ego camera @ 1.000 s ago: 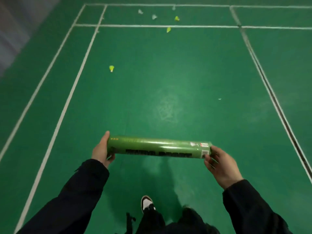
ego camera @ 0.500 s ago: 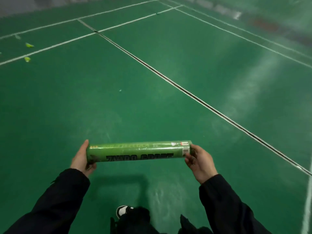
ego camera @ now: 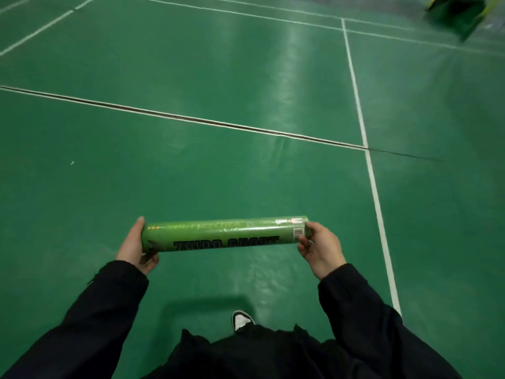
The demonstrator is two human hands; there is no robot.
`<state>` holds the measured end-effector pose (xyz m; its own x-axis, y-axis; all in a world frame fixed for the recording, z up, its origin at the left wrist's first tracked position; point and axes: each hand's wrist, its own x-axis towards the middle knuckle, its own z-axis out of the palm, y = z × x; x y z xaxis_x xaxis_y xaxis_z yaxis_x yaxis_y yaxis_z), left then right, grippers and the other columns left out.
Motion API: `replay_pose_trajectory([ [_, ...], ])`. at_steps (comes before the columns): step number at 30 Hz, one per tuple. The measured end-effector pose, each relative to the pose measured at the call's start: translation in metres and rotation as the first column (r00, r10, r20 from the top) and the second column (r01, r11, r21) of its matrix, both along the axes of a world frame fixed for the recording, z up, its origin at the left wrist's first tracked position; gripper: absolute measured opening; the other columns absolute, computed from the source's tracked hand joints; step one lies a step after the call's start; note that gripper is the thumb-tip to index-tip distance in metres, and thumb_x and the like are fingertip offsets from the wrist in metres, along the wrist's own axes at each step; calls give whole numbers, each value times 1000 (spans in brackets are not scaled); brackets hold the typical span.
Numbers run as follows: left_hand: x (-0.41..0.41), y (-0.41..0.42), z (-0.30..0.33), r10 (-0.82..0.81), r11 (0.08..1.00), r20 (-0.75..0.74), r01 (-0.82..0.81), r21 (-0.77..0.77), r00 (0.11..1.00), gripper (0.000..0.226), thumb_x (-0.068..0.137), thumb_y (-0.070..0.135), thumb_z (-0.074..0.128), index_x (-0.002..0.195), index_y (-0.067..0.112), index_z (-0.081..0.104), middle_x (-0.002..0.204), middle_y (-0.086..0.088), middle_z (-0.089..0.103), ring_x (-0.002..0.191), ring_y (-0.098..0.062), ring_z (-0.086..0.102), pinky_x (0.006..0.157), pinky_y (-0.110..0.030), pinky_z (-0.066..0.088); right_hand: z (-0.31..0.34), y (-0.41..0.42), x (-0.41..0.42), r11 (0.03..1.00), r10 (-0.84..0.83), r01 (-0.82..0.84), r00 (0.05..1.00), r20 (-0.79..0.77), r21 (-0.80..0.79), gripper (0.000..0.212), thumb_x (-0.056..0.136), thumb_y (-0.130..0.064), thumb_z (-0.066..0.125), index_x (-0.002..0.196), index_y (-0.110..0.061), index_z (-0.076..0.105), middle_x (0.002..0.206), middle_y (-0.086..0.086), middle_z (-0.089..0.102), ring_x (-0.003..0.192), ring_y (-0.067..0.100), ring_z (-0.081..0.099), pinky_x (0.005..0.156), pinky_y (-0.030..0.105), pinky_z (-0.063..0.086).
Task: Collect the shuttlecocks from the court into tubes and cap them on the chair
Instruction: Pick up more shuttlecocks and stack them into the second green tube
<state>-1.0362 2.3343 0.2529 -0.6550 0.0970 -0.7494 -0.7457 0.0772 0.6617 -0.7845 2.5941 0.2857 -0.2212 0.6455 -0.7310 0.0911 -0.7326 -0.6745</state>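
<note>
The person stands on the green court floor (ego camera: 246,77), holding a green shuttlecock tube (ego camera: 224,234) level across the front of the body, its long side running left to right. The left hand (ego camera: 135,246) cups the left end, palm pressed against it with the thumb lying over the top. The right hand (ego camera: 319,246) wraps its fingers round the right end, beside a small white barcode label (ego camera: 298,231). Both hands are closed on the tube, one at each end, so I cannot tell whether caps sit on those ends or how full the tube is.

No shuttlecock lies on the stretch of floor in view; only white court lines (ego camera: 378,203) cross it, with a tiny pale speck (ego camera: 72,162) far to the left that is too small to name. A blurred dark green shape (ego camera: 456,15) sits at the far right corner; it may be the chair, but I cannot be sure. One black and white shoe (ego camera: 241,320) points forward below the tube.

By my reckoning the collecting for this tube looks finished or nearly so, and carrying it to the chair and capping it there remain.
</note>
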Motion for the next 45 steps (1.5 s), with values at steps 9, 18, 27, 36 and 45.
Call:
replay_pose_trajectory([
  [9,113,-27,-1,-345,923,-21,343,176,938,31,107,38,52,128,17,61,129,-11,64,107,-26,63,90,-48,54,-16,-110,175,952,-306,305,951,40,30,9,101,-16,57,108,-12,61,77,-1,56,63,9,54,62,26,50],
  [18,235,-106,9,-423,884,-28,419,208,906,35,104,40,56,131,18,54,120,-11,59,109,-29,60,94,-49,53,-7,-241,331,944,-329,329,944,-11,1,15,101,-18,59,113,-10,62,85,4,62,68,13,59,65,29,52],
  [27,365,-231,21,-215,941,-99,233,244,972,34,105,43,53,130,21,52,116,-8,58,108,-29,59,100,-51,49,-3,-331,460,983,-154,168,975,-162,74,31,102,-25,59,123,-3,66,93,8,69,75,18,62,72,33,53],
  [36,519,-466,12,120,971,-94,-98,217,988,29,104,53,50,108,25,59,111,-6,62,99,-22,61,81,-39,53,-2,-477,530,992,111,-102,986,-124,81,21,102,-25,59,115,-10,67,89,3,66,67,12,60,64,28,52],
  [45,666,-783,-4,557,827,-108,-536,171,824,37,101,58,53,117,25,60,112,-4,62,94,-20,60,90,-40,54,-12,-692,516,753,657,-655,753,-29,59,20,103,-17,56,115,-4,63,80,4,64,61,12,60,62,29,51],
])
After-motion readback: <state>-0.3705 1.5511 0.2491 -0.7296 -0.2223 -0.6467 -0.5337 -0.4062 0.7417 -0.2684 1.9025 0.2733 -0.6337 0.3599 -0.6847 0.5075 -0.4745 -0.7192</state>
